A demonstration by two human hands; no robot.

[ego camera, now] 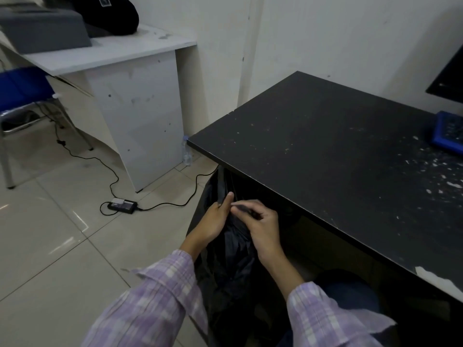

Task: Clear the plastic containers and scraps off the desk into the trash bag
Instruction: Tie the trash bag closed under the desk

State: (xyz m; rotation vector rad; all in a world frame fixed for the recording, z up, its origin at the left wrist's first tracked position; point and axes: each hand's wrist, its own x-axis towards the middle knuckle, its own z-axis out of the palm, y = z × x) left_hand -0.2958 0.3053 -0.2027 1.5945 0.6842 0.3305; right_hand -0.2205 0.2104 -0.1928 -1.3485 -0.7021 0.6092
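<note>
- Surroundings first: black table [325, 151] fills the 2 to 4 o'clock part of the view, its top speckled with pale scraps [448, 184] near the 3 o'clock edge, where a blue tray [448, 131] also sits.
- At 10 to 11 o'clock stands a white desk [110, 56] carrying a grey box [42, 31] and a black bag [110, 13]; a blue chair [20, 96] is at 9 o'clock.
- On the tiled floor a power adapter [122, 205] with its cable lies near centre, and a clear water bottle [186, 152] stands against the white desk's side panel.
- Black trash bag [235, 254] hangs below the table's front edge, between the forearms, at about 6 o'clock; its long axis runs up and down, mouth upward, gathered top pointing toward the table edge.
- Left hand [218, 221] has its fingers curled around the bag's upper plastic, thumb raised.
- Right hand [260, 221] pinches the bag's top just beside the left, fingers bent.
- Plaid sleeves [155, 296] cover both forearms.
</note>
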